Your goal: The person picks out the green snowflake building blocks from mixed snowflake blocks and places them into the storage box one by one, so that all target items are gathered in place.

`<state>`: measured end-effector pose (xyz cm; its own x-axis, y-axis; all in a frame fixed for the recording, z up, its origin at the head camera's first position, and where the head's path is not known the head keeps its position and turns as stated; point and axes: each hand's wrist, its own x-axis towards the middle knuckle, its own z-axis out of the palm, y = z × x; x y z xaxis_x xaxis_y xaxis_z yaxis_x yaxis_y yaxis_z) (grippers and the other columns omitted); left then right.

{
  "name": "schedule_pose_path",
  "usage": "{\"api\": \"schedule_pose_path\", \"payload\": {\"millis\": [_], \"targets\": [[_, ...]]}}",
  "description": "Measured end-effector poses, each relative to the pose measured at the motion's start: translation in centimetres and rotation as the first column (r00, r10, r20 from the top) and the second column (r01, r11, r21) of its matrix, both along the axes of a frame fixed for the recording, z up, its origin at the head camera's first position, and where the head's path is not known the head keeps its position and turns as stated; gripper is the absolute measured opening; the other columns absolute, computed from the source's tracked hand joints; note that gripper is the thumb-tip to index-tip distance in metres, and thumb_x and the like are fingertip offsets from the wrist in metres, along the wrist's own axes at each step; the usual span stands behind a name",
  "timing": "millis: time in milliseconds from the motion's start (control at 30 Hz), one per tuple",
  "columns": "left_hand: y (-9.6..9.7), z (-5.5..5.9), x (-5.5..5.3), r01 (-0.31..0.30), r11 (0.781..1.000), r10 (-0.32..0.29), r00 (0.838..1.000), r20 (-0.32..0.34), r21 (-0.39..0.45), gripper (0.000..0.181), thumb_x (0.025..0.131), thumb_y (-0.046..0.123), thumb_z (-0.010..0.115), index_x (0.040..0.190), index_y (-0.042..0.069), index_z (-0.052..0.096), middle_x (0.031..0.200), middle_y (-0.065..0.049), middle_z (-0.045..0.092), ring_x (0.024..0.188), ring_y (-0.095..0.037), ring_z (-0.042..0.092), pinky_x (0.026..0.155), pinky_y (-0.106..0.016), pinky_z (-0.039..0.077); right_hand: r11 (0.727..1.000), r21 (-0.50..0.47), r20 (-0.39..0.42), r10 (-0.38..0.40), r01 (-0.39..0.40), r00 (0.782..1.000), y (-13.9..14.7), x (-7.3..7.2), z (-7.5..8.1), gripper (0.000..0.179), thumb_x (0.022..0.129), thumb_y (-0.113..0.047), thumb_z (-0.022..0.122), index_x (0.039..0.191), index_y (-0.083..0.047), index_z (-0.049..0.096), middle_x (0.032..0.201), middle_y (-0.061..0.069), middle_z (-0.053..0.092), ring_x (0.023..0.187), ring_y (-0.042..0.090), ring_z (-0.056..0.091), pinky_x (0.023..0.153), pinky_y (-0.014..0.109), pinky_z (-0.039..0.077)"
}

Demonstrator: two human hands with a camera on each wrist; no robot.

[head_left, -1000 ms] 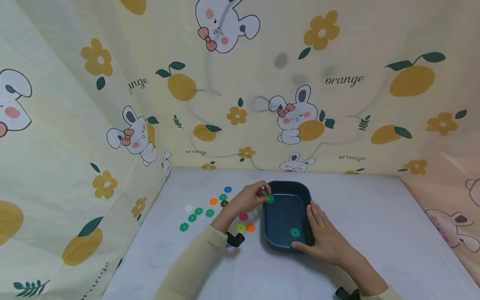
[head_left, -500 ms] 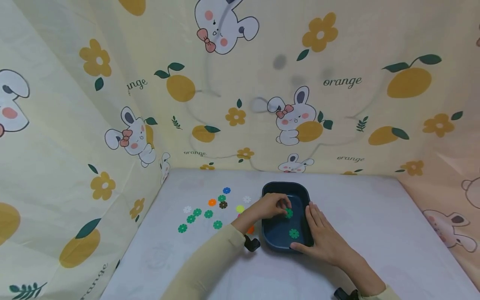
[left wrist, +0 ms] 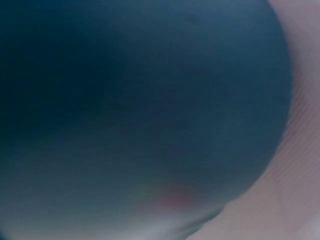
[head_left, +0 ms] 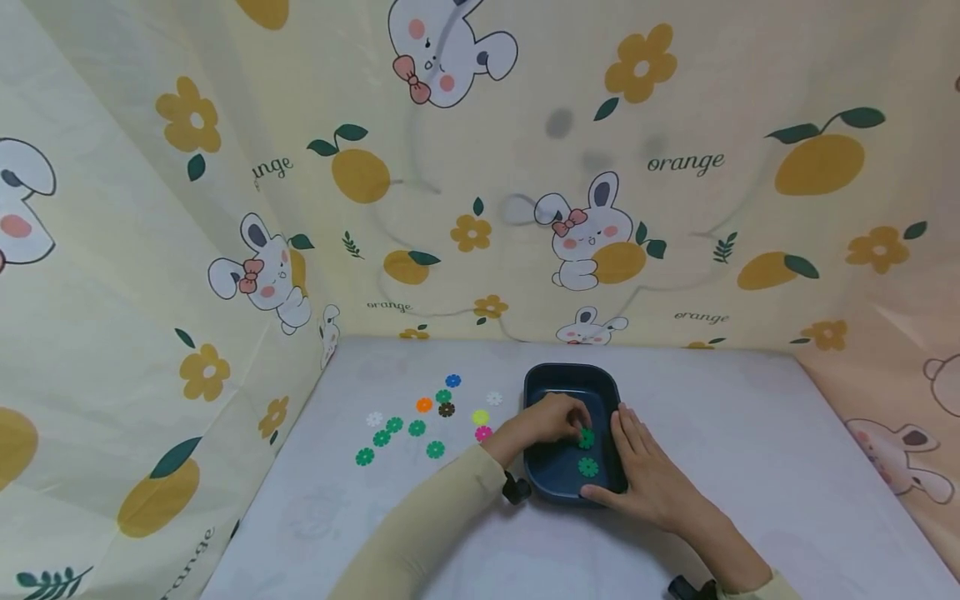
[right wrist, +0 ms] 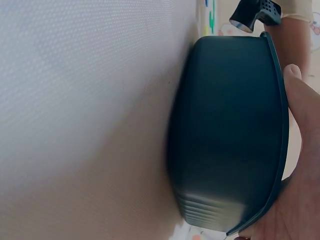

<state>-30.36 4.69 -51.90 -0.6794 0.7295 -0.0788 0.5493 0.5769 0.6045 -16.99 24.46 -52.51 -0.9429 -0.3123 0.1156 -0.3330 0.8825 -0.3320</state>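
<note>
My left hand (head_left: pixel 561 417) reaches into the dark blue rectangular tub (head_left: pixel 573 377), its fingertips pinching a green notched snowflake disc (head_left: pixel 586 438) low over the bottom. A second green disc (head_left: pixel 588 467) lies flat on the tub's floor, just nearer to me. My right hand (head_left: pixel 652 479) rests against the tub's right side with straight fingers, the thumb spread along the near rim. In the right wrist view the tub's outer wall (right wrist: pixel 230 125) shows, with the thumb (right wrist: pixel 295 80) at its rim. Only the tub's blurred wall (left wrist: pixel 175 100) fills most of the left wrist view.
Left of the tub, loose discs are scattered on the white tabletop (head_left: pixel 300 533): several green ones (head_left: pixel 417 427), a yellow one (head_left: pixel 481 417), a pink one (head_left: pixel 483 433), an orange one (head_left: pixel 424 405), a brown one (head_left: pixel 447 409) and others. A printed curtain (head_left: pixel 480 167) encloses the back and sides.
My left hand has carried the green disc from over the tub's left rim to the middle of the tub, down near the other green disc. My right hand has stayed at the tub's side.
</note>
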Motion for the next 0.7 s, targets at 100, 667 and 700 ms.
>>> {"api": "schedule_pose_path", "payload": {"millis": [100,667,700], "targets": [[0.14,-0.16,0.08,0.003,1.000,-0.003,1.000,0.003,-0.023,0.018,0.098,0.005,0.076,0.115,0.011,0.077,0.096,-0.002,0.073,0.078,-0.004,0.059,0.069,-0.015,0.049,1.000,0.002,0.002,0.000,0.000,1.000,-0.05,0.04,0.05,0.126,0.088,-0.076,0.071,0.164,0.012,0.023,0.174,0.031,0.014,0.161,0.051,0.017,0.123,0.067,0.028],[0.14,-0.29,0.52,-0.027,0.999,0.026,0.998,-0.056,-0.021,0.016,0.101,0.014,0.077,0.117,0.011,0.076,0.095,0.005,0.072,0.078,-0.001,0.060,0.069,-0.014,0.050,1.000,-0.007,0.009,-0.002,0.002,1.000,-0.19,0.22,0.27,0.126,0.087,-0.076,0.072,0.164,0.012,0.024,0.174,0.032,0.014,0.160,0.051,0.017,0.123,0.068,0.028],[-0.10,-0.07,0.54,-0.032,1.000,0.031,0.998,-0.055,0.000,0.016,0.102,0.013,0.076,0.117,0.011,0.076,0.096,0.005,0.072,0.078,-0.002,0.061,0.069,-0.014,0.050,1.000,-0.007,0.011,-0.003,0.003,1.000,-0.22,0.20,0.25,0.126,0.087,-0.076,0.072,0.164,0.012,0.024,0.174,0.032,0.014,0.160,0.052,0.017,0.123,0.068,0.028]]}}
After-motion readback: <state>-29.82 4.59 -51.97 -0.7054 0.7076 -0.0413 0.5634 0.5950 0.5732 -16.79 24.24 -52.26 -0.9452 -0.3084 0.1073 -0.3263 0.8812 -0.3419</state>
